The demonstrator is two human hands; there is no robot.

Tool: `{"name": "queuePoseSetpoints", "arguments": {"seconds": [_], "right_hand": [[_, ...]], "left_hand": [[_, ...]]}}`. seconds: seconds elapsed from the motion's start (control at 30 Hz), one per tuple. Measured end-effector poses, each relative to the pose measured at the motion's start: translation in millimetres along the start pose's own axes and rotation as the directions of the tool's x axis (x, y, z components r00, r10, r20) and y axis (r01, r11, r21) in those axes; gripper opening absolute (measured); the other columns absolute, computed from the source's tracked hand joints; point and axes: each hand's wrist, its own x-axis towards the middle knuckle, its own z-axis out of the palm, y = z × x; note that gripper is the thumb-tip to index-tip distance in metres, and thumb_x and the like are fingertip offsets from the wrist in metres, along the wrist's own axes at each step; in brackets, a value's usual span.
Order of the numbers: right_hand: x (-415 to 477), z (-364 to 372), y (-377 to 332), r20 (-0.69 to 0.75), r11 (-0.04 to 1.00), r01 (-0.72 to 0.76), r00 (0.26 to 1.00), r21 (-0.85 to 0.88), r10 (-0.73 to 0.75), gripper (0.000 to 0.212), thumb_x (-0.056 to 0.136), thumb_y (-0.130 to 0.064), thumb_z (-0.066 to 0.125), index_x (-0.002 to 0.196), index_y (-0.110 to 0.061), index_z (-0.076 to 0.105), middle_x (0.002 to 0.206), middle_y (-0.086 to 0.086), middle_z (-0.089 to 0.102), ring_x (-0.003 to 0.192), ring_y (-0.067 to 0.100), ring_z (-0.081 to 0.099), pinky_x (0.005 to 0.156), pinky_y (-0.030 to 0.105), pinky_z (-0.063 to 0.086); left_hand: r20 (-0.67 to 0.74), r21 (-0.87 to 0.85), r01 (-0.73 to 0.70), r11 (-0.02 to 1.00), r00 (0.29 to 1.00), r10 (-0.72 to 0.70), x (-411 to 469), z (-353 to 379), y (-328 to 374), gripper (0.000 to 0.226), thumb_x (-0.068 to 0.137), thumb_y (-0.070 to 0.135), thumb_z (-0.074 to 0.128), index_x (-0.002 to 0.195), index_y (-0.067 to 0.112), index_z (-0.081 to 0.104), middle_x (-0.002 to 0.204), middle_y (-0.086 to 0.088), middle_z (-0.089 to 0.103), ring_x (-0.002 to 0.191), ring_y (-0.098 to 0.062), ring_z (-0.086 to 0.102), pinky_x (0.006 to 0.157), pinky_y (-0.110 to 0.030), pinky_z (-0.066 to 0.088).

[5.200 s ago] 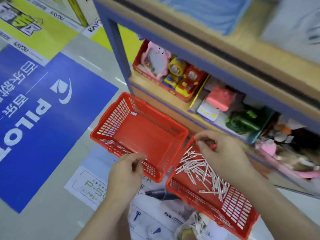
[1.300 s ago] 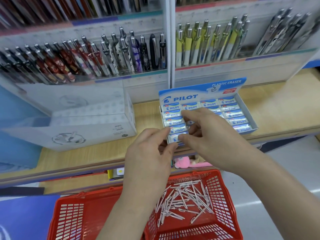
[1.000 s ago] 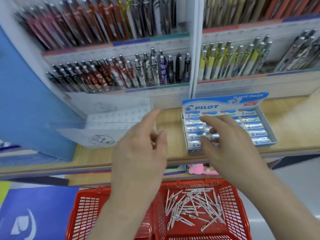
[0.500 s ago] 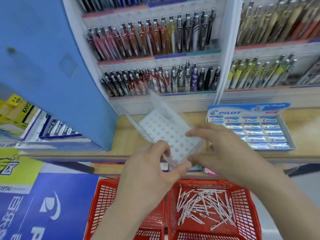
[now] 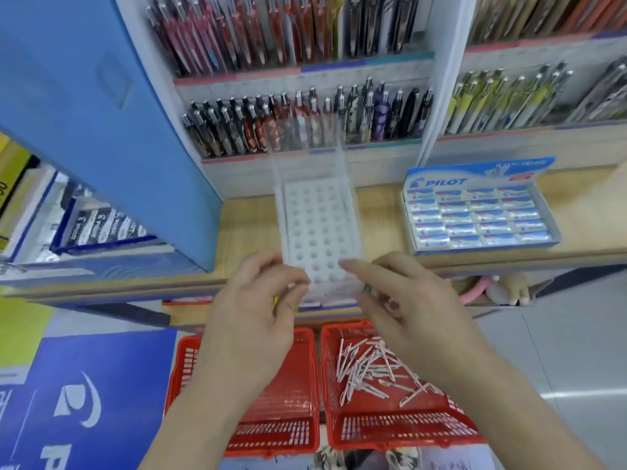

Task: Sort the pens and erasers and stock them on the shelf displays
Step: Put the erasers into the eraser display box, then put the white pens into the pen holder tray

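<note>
A clear plastic pen tray (image 5: 315,228) with a white perforated insert lies lengthwise on the wooden shelf (image 5: 247,225), and nothing is in its holes. My left hand (image 5: 258,300) pinches its near left corner with curled fingers. My right hand (image 5: 400,293) holds the near right corner, index finger along the edge. To the right stands an open Pilot eraser box (image 5: 478,215), filled with rows of erasers. On the floor below, a red basket (image 5: 390,425) holds several thin white pens (image 5: 369,371). Beside it on the left is another red basket (image 5: 281,401) with nothing in it.
Rows of pens (image 5: 305,120) stand in tiered displays behind the tray, with more pens (image 5: 509,100) to the right. A blue panel (image 5: 112,130) rises at the left, close to the tray. A lower shelf of toys (image 5: 492,290) sits under the wooden shelf.
Since the eraser box, both hands took up the clear tray. It was tilted in the air half a second ago; now it lies straight on the shelf with both hands at its near end.
</note>
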Motion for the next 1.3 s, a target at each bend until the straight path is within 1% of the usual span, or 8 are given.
{"name": "queuePoseSetpoints", "arguments": {"seconds": [0.1, 0.2, 0.37, 0.53, 0.67, 0.8, 0.9, 1.3], "right_hand": [[-8.0, -0.6, -3.2, 0.004, 0.991, -0.021, 1.000, 0.130, 0.021, 0.058, 0.089, -0.021, 0.056, 0.140, -0.041, 0.037, 0.101, -0.017, 0.055, 0.075, 0.010, 0.058, 0.067, 0.035, 0.052], [-18.2, -0.1, 4.3, -0.104, 0.966, -0.096, 0.987, 0.240, 0.124, 0.047, 0.087, -0.015, 0.058, 0.128, -0.037, 0.053, 0.096, -0.014, 0.062, 0.077, 0.011, 0.060, 0.067, 0.022, 0.050], [-48.5, -3.1, 48.2, -0.110, 0.946, -0.281, 0.947, 0.164, 0.300, 0.022, 0.088, -0.018, 0.060, 0.106, -0.027, 0.069, 0.083, -0.016, 0.067, 0.075, 0.005, 0.062, 0.073, 0.026, 0.051], [-94.0, 9.0, 123.5, 0.107, 0.905, -0.425, 0.901, 0.013, 0.421, 0.024, 0.087, -0.017, 0.061, 0.108, -0.024, 0.069, 0.089, -0.005, 0.073, 0.080, 0.017, 0.066, 0.078, 0.035, 0.052], [-155.9, 59.3, 206.2, 0.224, 0.820, -0.570, 0.794, -0.051, 0.566, 0.028, 0.085, -0.012, 0.061, 0.111, -0.019, 0.069, 0.093, 0.001, 0.073, 0.079, 0.020, 0.064, 0.080, 0.026, 0.046], [-220.7, 134.5, 288.8, 0.343, 0.728, -0.681, 0.667, -0.081, 0.662, 0.038, 0.085, -0.010, 0.061, 0.122, -0.016, 0.062, 0.106, 0.005, 0.070, 0.089, 0.023, 0.064, 0.085, 0.026, 0.044], [-254.8, 198.1, 348.4, 0.362, 0.691, -0.713, 0.617, -0.119, 0.699, 0.044, 0.085, -0.008, 0.059, 0.129, -0.012, 0.056, 0.117, 0.010, 0.066, 0.105, 0.028, 0.063, 0.089, 0.027, 0.042], [-263.9, 410.4, 559.4, 0.286, 0.625, -0.612, 0.564, -0.485, 0.775, 0.067, 0.085, -0.018, 0.055, 0.142, 0.001, 0.024, 0.144, 0.021, 0.034, 0.135, 0.035, 0.031, 0.110, 0.042, 0.029]], "left_hand": [[-0.030, -0.118, 0.072, 0.990, 0.997, -0.076, -2.7, -0.8, -3.8, 0.020, 0.087, 0.022, 0.063, 0.104, 0.034, 0.066, 0.111, 0.013, 0.057, 0.092, 0.005, 0.056, 0.085, -0.029, 0.052], [-0.076, -0.143, 0.054, 0.988, 0.995, -0.066, -7.7, -2.2, -2.4, 0.037, 0.086, 0.015, 0.063, 0.117, 0.034, 0.060, 0.121, 0.013, 0.054, 0.111, -0.002, 0.053, 0.093, -0.038, 0.050], [-0.230, -0.043, -0.070, 0.997, 0.972, 0.058, -45.4, 6.8, 4.3, 0.024, 0.084, 0.003, 0.055, 0.099, 0.017, 0.068, 0.105, 0.003, 0.058, 0.099, -0.009, 0.056, 0.085, -0.019, 0.045], [0.157, -0.064, 0.140, 0.988, 0.979, -0.128, -105.8, 86.1, -18.8, 0.026, 0.079, 0.009, 0.053, 0.086, 0.029, 0.069, 0.088, 0.023, 0.060, 0.087, 0.010, 0.054, 0.074, 0.002, 0.033], [0.399, 0.058, 0.280, 0.958, 0.873, -0.280, -154.9, 194.1, -61.3, 0.023, 0.085, 0.013, 0.055, 0.089, 0.030, 0.070, 0.083, 0.019, 0.066, 0.074, 0.004, 0.059, 0.068, -0.011, 0.042], [0.564, 0.209, 0.279, 0.937, 0.749, -0.349, -183.3, 310.6, -110.9, 0.025, 0.089, 0.014, 0.057, 0.109, 0.024, 0.067, 0.100, 0.007, 0.070, 0.086, -0.014, 0.066, 0.077, -0.026, 0.047], [0.629, 0.315, 0.232, 0.920, 0.675, -0.386, -190.1, 394.5, -159.8, 0.029, 0.089, 0.020, 0.055, 0.117, 0.024, 0.063, 0.111, 0.001, 0.070, 0.103, -0.021, 0.064, 0.085, -0.027, 0.045], [0.593, 0.564, 0.088, 0.821, 0.649, -0.476, -182.1, 640.5, -334.7, 0.056, 0.086, 0.036, 0.062, 0.130, 0.008, 0.043, 0.128, -0.016, 0.054, 0.114, -0.034, 0.055, 0.088, -0.036, 0.045]]}}
